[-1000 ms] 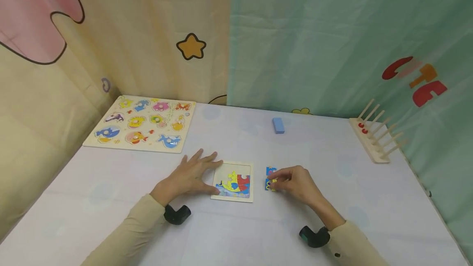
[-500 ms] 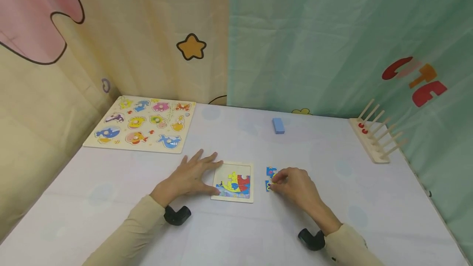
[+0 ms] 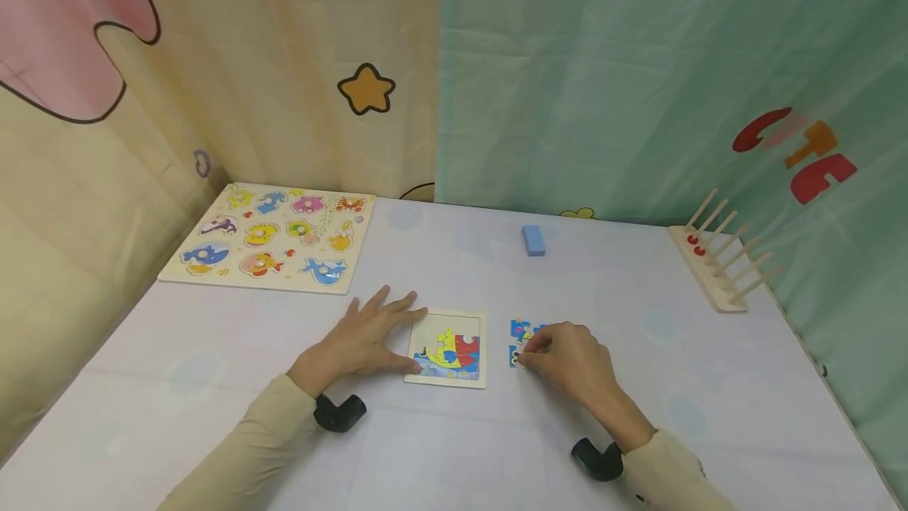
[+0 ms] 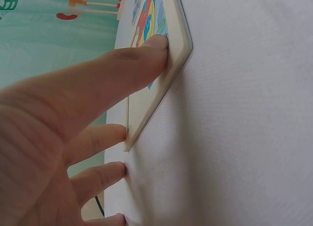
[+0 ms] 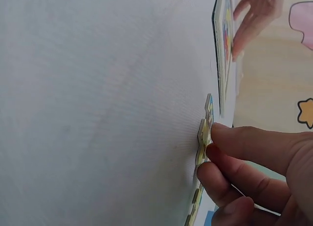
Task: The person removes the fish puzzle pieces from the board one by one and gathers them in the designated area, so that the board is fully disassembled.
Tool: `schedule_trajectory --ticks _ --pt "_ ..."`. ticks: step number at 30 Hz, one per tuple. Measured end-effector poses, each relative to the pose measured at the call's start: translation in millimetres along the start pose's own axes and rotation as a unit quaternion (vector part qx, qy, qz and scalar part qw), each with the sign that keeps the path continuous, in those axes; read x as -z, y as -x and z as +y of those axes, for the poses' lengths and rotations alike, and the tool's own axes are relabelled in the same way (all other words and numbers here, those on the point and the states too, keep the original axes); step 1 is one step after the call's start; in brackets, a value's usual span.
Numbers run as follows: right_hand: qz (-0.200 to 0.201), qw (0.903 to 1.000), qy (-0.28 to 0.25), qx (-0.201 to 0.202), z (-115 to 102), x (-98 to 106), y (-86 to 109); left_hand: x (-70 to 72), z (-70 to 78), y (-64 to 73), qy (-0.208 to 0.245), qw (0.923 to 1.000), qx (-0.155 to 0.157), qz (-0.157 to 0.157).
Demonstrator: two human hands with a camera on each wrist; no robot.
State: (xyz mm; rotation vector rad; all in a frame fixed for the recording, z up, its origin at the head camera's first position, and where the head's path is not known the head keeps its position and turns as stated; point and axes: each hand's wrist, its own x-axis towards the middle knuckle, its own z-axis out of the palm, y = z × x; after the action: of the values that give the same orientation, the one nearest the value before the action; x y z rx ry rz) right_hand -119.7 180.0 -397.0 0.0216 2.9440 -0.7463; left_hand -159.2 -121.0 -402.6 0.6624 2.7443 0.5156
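Right hand (image 3: 573, 363), touching puzzle pieces (image 3: 520, 329) (perhaps pinching)

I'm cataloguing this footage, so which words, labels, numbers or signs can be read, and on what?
"C?TE": green curtain; the pale pink second letter is unclear, perhaps "U".
Purple mark, cream curtain: too small to read.
Green outlined mark, green curtain, left wrist view: cut off, unreadable.
Framed puzzle, animal board: no readable text.

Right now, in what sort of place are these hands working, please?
Probably a children's play area: cartoon-printed curtains, an animal puzzle board and a small framed jigsaw suggest it.
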Motion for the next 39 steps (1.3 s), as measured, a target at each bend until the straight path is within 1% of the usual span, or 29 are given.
schedule_trajectory --ticks 6,8,11,15,19,21,26,30,35,39 --pt "0.019 0.9996 -0.003 0.02 -3.4 1.3 0.3 0.0 -0.1 -0.2 -0.003 1.0 -0.002 -0.001" --pt "0.024 0.9991 -0.015 0.031 -7.5 -0.1 -1.2 0.0 0.0 -0.3 -0.003 1.0 -0.003 -0.001" --pt "0.021 0.9978 -0.031 0.055 -18.0 -4.6 -5.3 0.7 0.2 -0.3 -0.002 1.0 -0.002 -0.001" --pt "-0.003 0.9943 -0.039 0.099 -36.0 -14.7 -13.0 1.3 0.4 -0.4 0.002 1.0 0.001 -0.003" --pt "-0.039 0.987 -0.025 0.154 -53.0 -25.2 -20.7 1.2 0.3 -1.1 0.002 1.0 0.002 -0.005" --pt "-0.054 0.9838 -0.015 0.17 -59.8 -29.1 -23.9 1.1 0.2 -1.4 0.0 1.0 0.002 -0.005" --pt "-0.086 0.9809 0.01 0.174 -68.7 -35.8 -28.2 1.0 0.0 -1.4 -0.005 1.0 -0.001 -0.003" --pt "-0.094 0.9808 0.02 0.17 -70.2 -38.3 -29.3 1.1 0.1 -1.1 -0.005 1.0 -0.003 -0.001" --pt "-0.091 0.9826 0.001 0.162 -71.2 -38.5 -28.7 1.8 0.6 -0.9 -0.006 1.0 -0.002 -0.002" --pt "-0.079 0.9835 -0.019 0.161 -71.6 -39.0 -27.6 1.3 0.1 -1.7 -0.005 1.0 0.0 -0.002"
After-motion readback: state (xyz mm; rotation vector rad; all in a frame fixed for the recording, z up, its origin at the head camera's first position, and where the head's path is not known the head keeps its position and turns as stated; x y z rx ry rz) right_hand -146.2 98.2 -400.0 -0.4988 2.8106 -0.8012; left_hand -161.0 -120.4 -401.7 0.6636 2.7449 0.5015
